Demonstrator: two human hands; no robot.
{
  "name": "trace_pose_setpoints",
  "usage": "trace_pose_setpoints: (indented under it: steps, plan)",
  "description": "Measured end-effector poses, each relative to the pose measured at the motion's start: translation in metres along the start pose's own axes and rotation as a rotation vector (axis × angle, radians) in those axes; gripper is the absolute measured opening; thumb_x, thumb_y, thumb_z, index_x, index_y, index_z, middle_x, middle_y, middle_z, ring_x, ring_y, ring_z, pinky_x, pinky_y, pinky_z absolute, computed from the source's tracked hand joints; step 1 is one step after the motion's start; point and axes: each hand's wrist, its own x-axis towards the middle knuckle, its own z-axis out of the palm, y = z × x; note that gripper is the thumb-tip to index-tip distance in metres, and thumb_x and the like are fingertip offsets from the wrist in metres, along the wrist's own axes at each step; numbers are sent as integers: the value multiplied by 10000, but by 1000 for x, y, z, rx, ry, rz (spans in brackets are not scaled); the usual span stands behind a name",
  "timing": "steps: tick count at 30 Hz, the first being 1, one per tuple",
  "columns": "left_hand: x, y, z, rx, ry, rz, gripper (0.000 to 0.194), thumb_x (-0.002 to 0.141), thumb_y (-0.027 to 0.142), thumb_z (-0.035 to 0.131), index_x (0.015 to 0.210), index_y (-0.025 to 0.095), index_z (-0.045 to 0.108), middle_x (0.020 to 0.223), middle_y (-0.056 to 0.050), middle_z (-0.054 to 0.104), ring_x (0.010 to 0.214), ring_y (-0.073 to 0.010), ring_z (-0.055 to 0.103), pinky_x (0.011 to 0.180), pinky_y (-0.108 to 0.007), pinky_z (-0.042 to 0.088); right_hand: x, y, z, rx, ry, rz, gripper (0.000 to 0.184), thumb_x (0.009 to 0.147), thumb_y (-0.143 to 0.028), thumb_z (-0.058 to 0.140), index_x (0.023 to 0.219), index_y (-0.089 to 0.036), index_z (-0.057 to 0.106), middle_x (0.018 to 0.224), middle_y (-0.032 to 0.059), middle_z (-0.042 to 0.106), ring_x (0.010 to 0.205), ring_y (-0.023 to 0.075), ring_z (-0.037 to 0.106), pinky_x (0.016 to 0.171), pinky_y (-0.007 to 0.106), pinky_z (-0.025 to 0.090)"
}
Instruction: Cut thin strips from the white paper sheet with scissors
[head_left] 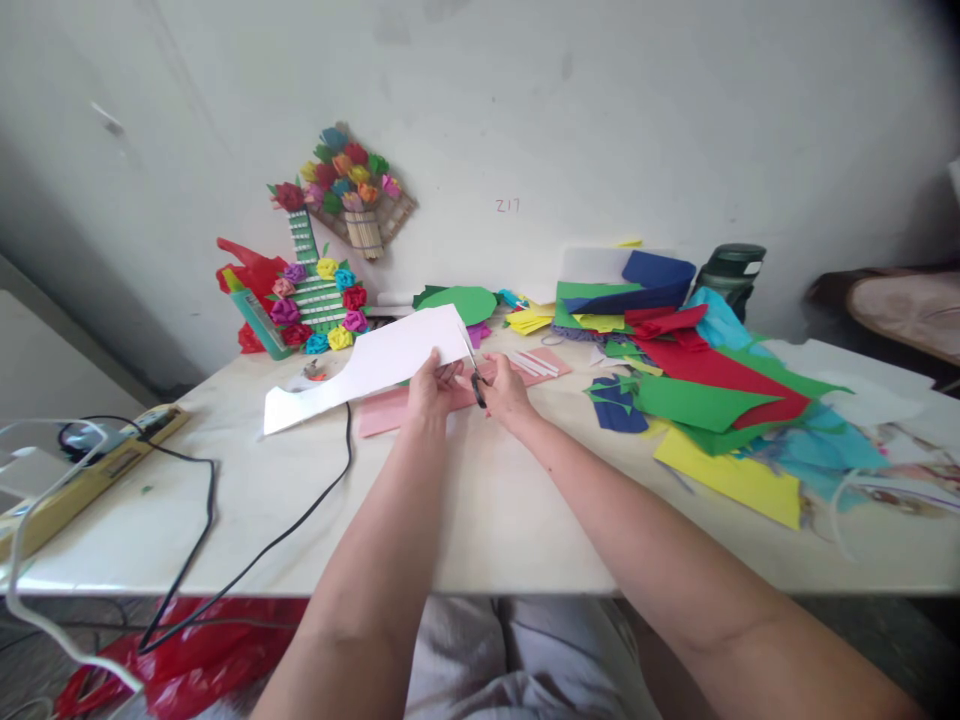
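Note:
My left hand (433, 388) grips the lower edge of a large white sheet of paper (390, 350), thumb on top. The sheet is held above the table, and its left end has a curved cut-out. In my right hand (507, 388) is a pair of scissors (478, 388) with dark handles, its blades pointing up at the sheet's right edge. Below both hands lies a pink sheet (382, 412), with several narrow white strips (534, 364) on its right part. How far apart the blades stand is hard to make out.
Coloured paper pieces (697, 400) are heaped at the right, near a dark green bottle (731, 278). At the back left are a paper-flower guitar (319, 298) and a glue bottle (259, 318). A black cable (300, 515) runs to a power strip (120, 460).

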Motion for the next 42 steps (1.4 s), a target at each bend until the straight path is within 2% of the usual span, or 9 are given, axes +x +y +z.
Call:
trace_pose_setpoints:
  steps: [11, 17, 26, 33, 42]
  plan:
    - [-1, 0, 0, 6, -8, 9, 117, 758, 137, 564, 873, 121, 584, 611, -35, 637, 555, -150, 628, 637, -256, 509, -1, 0, 1, 30, -12, -15, 573, 712, -461, 563, 1174, -151, 424, 634, 8, 581, 559, 165, 564, 571, 297, 476]
    - [-2, 1, 0, 10, -17, 16, 124, 755, 121, 565, 876, 122, 590, 638, -39, 646, 572, -152, 631, 639, -255, 513, -4, -2, 0, 63, -24, 27, 555, 725, -450, 557, 1185, -173, 415, 725, 32, 609, 531, 149, 559, 544, 284, 473]
    - [-7, -6, 2, 4, -115, -3, 132, 751, 118, 563, 882, 114, 581, 644, -44, 644, 544, -136, 617, 597, -239, 511, 0, 2, -6, 67, 13, 74, 518, 749, -414, 549, 1200, -191, 429, 822, 47, 637, 662, 164, 604, 631, 291, 478]
    - [-11, -7, 3, 23, -113, 12, 52, 757, 117, 556, 805, 113, 577, 624, -44, 634, 551, -138, 616, 583, -230, 506, 1, 0, -8, 39, -2, 102, 555, 749, -423, 548, 1231, -183, 415, 821, 50, 642, 700, 176, 609, 663, 301, 469]
    - [-9, -6, 2, 0, -122, 20, 14, 749, 108, 566, 757, 119, 567, 584, -38, 618, 530, -141, 612, 560, -228, 507, 1, -1, -5, 25, 33, 58, 530, 750, -378, 553, 1226, -187, 422, 868, 64, 643, 767, 198, 614, 671, 307, 476]
